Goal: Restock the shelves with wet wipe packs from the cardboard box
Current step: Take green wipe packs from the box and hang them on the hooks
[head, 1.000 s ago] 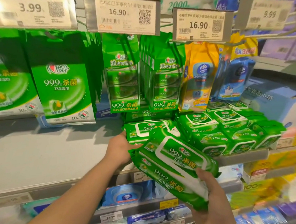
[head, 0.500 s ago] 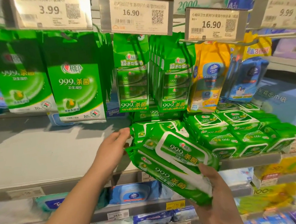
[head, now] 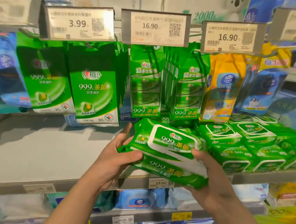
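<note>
Two stacked green wet wipe packs with white lids hang in front of the grey shelf (head: 41,154). My left hand (head: 115,157) grips the left end of the upper pack (head: 172,141), thumb on its front edge. My right hand (head: 211,174) holds the lower pack (head: 167,170) from below at its right end, thumb on top. Rows of the same green packs (head: 242,143) lie on the shelf just to the right. The cardboard box is out of view.
Hanging green sachets (head: 92,84) and multi-packs (head: 145,84) dangle from pegs under price tags (head: 155,27) just above the held packs. Yellow and blue packs (head: 226,85) hang at the right. Lower shelves hold blue wipe packs (head: 139,200). The shelf's left half is bare grey.
My left hand left the shelf stack and came back to grip the left end of the upper pack. The two packs rose slightly and the view shifted left.
</note>
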### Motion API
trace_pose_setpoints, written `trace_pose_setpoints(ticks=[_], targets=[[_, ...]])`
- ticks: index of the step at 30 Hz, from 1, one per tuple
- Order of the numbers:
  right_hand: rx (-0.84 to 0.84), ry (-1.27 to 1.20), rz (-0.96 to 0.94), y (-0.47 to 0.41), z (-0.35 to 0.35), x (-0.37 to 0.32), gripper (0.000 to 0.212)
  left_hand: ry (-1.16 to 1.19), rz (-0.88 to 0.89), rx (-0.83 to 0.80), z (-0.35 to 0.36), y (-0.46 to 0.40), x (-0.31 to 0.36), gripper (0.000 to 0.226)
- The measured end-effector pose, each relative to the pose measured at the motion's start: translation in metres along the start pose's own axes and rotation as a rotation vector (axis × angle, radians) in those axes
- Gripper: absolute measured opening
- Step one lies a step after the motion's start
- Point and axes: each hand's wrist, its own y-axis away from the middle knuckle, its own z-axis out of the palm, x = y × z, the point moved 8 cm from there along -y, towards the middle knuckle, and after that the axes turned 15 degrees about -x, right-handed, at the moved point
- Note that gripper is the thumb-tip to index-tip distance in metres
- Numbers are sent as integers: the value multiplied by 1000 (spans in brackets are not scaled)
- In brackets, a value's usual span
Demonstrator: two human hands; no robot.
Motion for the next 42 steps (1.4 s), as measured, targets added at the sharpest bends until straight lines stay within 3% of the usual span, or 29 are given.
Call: trace_pose_setpoints(ticks=[2, 7, 12, 21, 24, 28, 34, 42], targets=[[-10, 29, 3, -5, 2, -5, 32, -93, 10, 81, -4, -1, 3, 95], [61, 192, -6, -17, -7, -25, 28, -67, -23, 163, -4, -6, -10, 101], [103, 425, -20, -27, -23, -36, 33, -51, -58, 203, -8, -12, -28, 126], [462, 1053, -210, -25, -41, -54, 65, -244, -44, 262, 0, -30, -17, 75], [515, 1368, -253, -27, -35, -61, 61, -317, -55, 262, -1, -39, -14, 87], [580, 1460, -247, -23, -31, -63, 61, -455, -97, 267, -8, -41, -14, 82], [451, 1429, -332, -39, -25, -58, 32, -806, -141, 311, -14, -39, -10, 82], [337, 1554, -356, -58, -24, -55, 74, -949, -159, 309, -14, -64, -22, 96]])
